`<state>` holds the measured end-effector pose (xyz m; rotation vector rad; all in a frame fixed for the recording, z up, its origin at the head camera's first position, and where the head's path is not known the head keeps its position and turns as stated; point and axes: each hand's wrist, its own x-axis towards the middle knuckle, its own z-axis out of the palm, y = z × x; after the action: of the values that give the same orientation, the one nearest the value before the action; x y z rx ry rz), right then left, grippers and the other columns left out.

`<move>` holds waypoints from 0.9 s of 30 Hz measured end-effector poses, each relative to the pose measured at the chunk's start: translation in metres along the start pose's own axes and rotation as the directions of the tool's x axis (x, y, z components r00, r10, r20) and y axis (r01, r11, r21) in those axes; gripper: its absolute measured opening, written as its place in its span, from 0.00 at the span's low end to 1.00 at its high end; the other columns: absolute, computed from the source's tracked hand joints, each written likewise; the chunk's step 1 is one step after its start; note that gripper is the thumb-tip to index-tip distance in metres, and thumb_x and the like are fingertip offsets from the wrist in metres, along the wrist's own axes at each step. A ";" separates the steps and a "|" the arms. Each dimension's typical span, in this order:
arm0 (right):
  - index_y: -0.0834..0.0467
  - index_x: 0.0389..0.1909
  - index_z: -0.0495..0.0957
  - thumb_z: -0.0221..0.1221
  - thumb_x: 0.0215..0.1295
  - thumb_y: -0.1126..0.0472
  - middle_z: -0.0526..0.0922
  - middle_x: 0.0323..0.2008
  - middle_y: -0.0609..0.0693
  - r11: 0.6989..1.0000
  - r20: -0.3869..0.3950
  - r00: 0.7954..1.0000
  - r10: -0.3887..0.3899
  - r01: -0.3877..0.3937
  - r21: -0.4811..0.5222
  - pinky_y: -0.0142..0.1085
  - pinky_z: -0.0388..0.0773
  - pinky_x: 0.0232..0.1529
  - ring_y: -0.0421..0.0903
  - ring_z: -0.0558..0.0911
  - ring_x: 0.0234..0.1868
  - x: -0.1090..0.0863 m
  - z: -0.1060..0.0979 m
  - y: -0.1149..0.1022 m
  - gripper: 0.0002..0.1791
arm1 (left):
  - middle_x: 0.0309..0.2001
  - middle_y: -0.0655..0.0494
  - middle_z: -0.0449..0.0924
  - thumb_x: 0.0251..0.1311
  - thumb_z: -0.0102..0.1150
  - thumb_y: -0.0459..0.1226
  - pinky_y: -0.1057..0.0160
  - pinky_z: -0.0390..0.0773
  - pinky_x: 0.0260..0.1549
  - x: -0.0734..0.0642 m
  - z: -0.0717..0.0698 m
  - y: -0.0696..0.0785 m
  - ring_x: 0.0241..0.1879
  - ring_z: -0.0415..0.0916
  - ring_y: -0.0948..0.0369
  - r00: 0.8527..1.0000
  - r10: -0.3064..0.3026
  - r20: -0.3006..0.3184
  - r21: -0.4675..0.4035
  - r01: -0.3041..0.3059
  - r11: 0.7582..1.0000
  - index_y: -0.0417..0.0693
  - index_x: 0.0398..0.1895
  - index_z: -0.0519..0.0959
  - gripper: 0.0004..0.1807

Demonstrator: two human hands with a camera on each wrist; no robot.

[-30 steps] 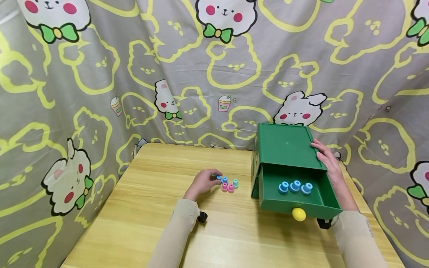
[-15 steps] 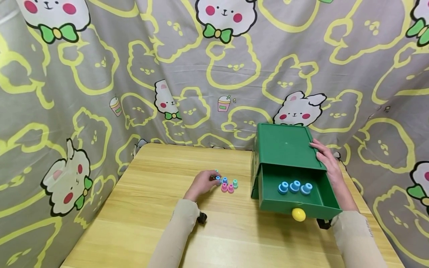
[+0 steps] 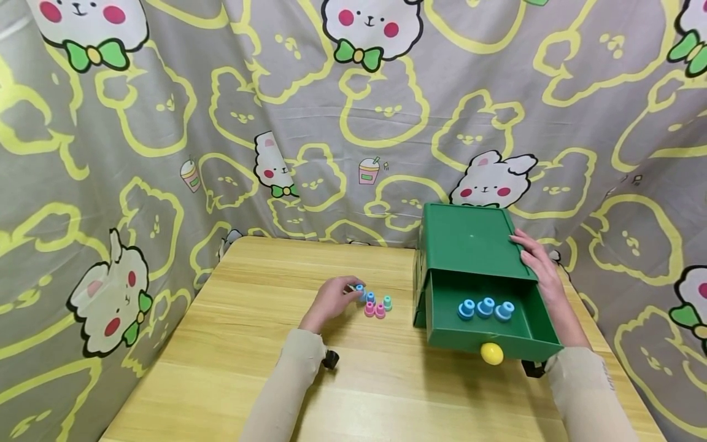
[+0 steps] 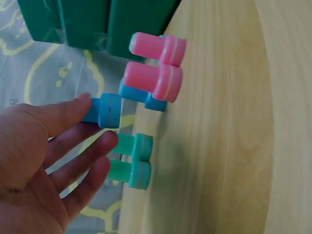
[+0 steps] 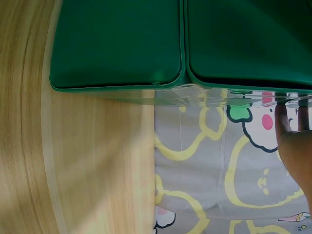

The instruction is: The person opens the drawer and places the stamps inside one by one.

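Observation:
In the head view my left hand (image 3: 333, 298) pinches a small blue toy stamp (image 3: 360, 290), thumb and fingertips at its narrow end. The left wrist view shows this stamp (image 4: 110, 111) just above the tabletop, beside two green stamps (image 4: 141, 161) that the hand hides from the head view. Close by stand two pink stamps (image 3: 369, 309), another blue one (image 3: 370, 297) and a green one (image 3: 388, 302). My right hand (image 3: 544, 267) rests against the right side of a green drawer box (image 3: 469, 239), fingers extended along its upper edge.
The upper drawer (image 3: 458, 339) is pulled out and holds three blue stamps (image 3: 486, 307) in a row. A yellow knob (image 3: 492, 353) sticks out from its front. A patterned curtain (image 3: 309, 123) hangs behind the wooden table (image 3: 221, 344).
My left hand has taken hold of a blue stamp and raised it slightly from the group. My right hand, the box and the drawer have stayed in place.

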<state>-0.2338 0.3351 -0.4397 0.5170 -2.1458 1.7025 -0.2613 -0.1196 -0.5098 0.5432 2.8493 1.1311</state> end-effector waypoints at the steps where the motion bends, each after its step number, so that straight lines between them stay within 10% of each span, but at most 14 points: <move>1: 0.62 0.73 0.70 0.42 0.83 0.63 0.65 0.74 0.31 1.000 0.002 1.000 -0.003 0.003 0.005 0.19 0.52 0.68 0.31 0.58 0.75 0.000 0.000 0.000 0.23 | 0.47 0.56 0.88 0.72 0.63 0.43 0.59 0.83 0.41 0.000 -0.001 0.001 0.45 0.83 0.58 1.000 0.002 -0.005 0.000 -0.002 1.000 0.52 0.55 0.86 0.13; 27: 0.63 0.72 0.71 0.43 0.83 0.64 0.66 0.72 0.29 1.000 -0.001 1.000 -0.013 0.013 0.029 0.19 0.52 0.69 0.30 0.59 0.75 0.001 0.001 0.000 0.23 | 0.52 0.52 0.86 0.78 0.53 0.46 0.58 0.85 0.46 -0.008 -0.011 0.058 0.46 0.87 0.53 0.985 0.156 -0.075 -0.183 -0.168 0.969 0.53 0.64 0.80 0.18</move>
<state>-0.2346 0.3345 -0.4397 0.5369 -2.1156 1.7286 -0.2379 -0.0902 -0.4635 0.7522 2.7461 1.4497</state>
